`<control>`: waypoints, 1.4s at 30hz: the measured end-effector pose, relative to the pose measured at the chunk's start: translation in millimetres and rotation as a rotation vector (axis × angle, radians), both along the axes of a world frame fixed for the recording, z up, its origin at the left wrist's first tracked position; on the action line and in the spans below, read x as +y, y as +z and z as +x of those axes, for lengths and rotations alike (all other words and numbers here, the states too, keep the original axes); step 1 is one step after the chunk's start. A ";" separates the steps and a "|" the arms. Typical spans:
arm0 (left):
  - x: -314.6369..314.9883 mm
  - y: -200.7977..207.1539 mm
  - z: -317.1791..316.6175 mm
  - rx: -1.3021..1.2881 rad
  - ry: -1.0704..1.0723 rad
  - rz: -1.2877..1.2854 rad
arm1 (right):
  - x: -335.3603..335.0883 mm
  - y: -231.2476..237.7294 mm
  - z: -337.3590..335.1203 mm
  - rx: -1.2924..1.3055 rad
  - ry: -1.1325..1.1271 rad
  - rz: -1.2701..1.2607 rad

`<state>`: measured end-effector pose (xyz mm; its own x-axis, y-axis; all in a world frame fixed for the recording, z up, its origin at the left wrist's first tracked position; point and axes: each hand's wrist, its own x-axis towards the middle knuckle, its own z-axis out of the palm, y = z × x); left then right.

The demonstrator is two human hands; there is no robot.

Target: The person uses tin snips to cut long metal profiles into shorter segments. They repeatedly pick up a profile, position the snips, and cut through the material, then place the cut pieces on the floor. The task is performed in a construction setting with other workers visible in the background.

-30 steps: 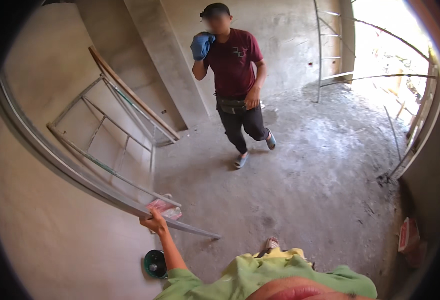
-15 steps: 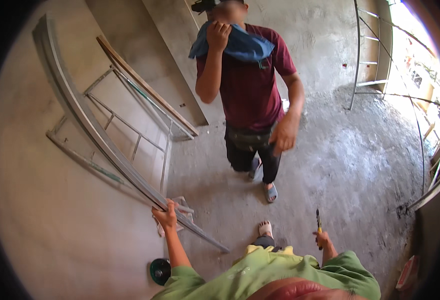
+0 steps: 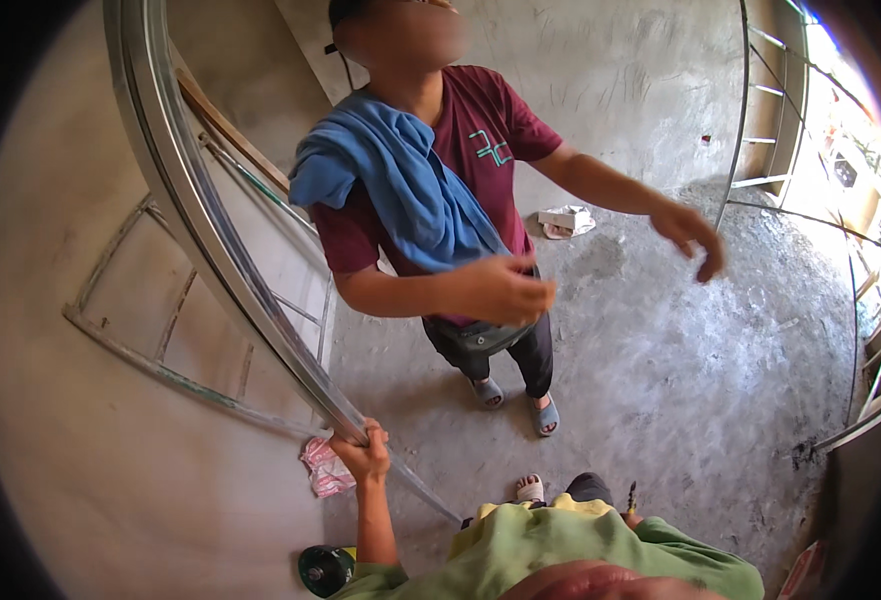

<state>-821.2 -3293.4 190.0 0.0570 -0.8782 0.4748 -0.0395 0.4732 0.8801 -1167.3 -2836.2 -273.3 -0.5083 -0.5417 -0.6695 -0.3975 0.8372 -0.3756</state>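
My left hand (image 3: pixel 365 453) is closed around a long, shiny metal channel (image 3: pixel 222 255) near its lower end. The channel slants from upper left down toward my body and bows in this view. Low at my right side, my right hand (image 3: pixel 632 519) is mostly hidden by my green shirt. It holds a slim hand tool (image 3: pixel 632 495) that looks like snips, with its dark tip pointing up and away; the yellow handle is covered now. Facing me stands a co-worker in a maroon shirt (image 3: pixel 490 130), both hands apart from the channel, a blue cloth (image 3: pixel 390 180) over one shoulder.
Metal scaffold frames (image 3: pixel 150 375) and a wooden board (image 3: pixel 230 130) lean at the left wall. A pink-and-white bag (image 3: pixel 326 467) and a round dark green object (image 3: pixel 325 570) lie near my left arm. More scaffolding (image 3: pixel 738 110) stands by the bright opening at right.
The co-worker stepped closer, lowered the cloth from the face to the shoulder and stretched an arm out to the right. The channel's top swung right and nearer. My right hand drew back toward my body.
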 end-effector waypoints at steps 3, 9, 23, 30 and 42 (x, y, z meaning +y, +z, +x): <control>-5.6 21.0 -26.1 -0.049 -0.078 -0.025 | -19.4 -0.5 -11.3 0.063 0.046 -0.024; -12.6 36.4 -86.0 0.008 -0.153 -0.052 | -39.4 15.5 -53.0 0.071 0.186 -0.056; -6.3 55.1 -293.4 0.138 -0.248 -0.086 | 24.3 -28.9 -197.8 -0.313 -0.453 -0.129; -9.2 54.3 -390.7 0.188 -0.311 -0.158 | 52.4 -11.3 -247.7 -0.556 -1.304 0.005; -90.2 12.6 -602.9 0.200 -0.330 -0.196 | 21.7 -12.6 -428.1 -0.259 -0.367 -0.052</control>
<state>-1424.1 -3383.6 202.6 -0.1040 -0.7594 0.6423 0.3044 0.5905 0.7474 -1595.4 -2814.5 -285.9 -0.4923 -0.3929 -0.7767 0.0354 0.8826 -0.4688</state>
